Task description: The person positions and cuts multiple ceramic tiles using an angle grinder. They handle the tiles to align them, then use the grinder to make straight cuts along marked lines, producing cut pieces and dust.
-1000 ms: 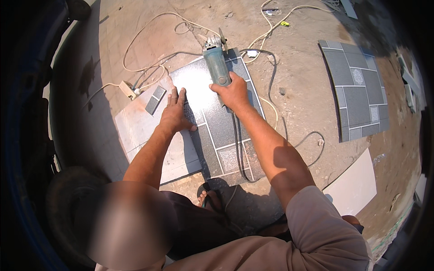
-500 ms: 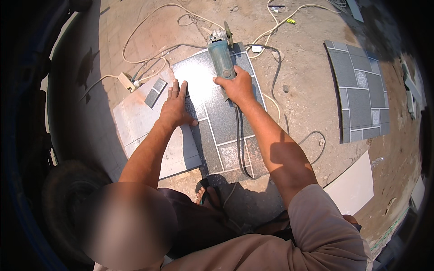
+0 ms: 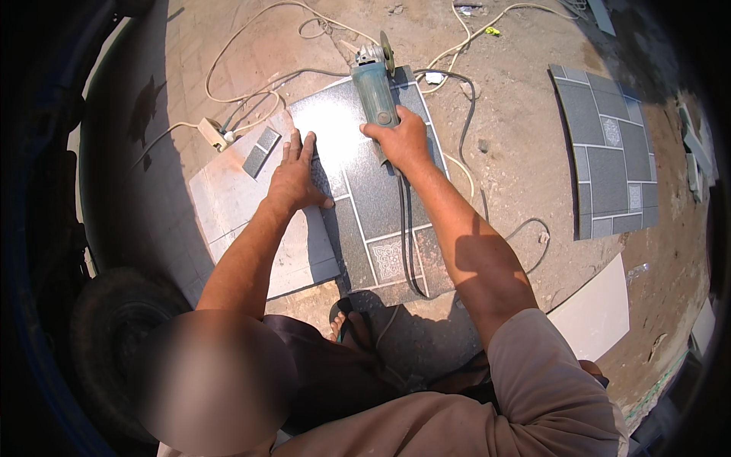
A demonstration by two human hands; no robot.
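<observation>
My right hand point(image 3: 403, 142) is wrapped round the rear of a teal angle grinder point(image 3: 374, 90), whose cutting disc point(image 3: 387, 53) stands at its far end. The grinder lies over a glossy grey patterned tile point(image 3: 365, 202), its black cord trailing back toward me. Fingers spread, my left hand point(image 3: 292, 181) rests where this tile meets a pale tile point(image 3: 283, 263) to the left. Close by on the pale tile sits a small grey tile offcut point(image 3: 261, 153). Sun glare washes out part of the patterned tile, and the grinder's grip is partly hidden under my right hand.
A cream socket block point(image 3: 212, 134) with looping cable lies beyond the pale tile. Another grey patterned tile point(image 3: 605, 183) is on the ground to the right, with a plain white tile point(image 3: 594, 308) nearer. A wheel point(image 3: 114, 350) stands at the lower left, and a sandalled foot point(image 3: 352, 329) is below the tiles.
</observation>
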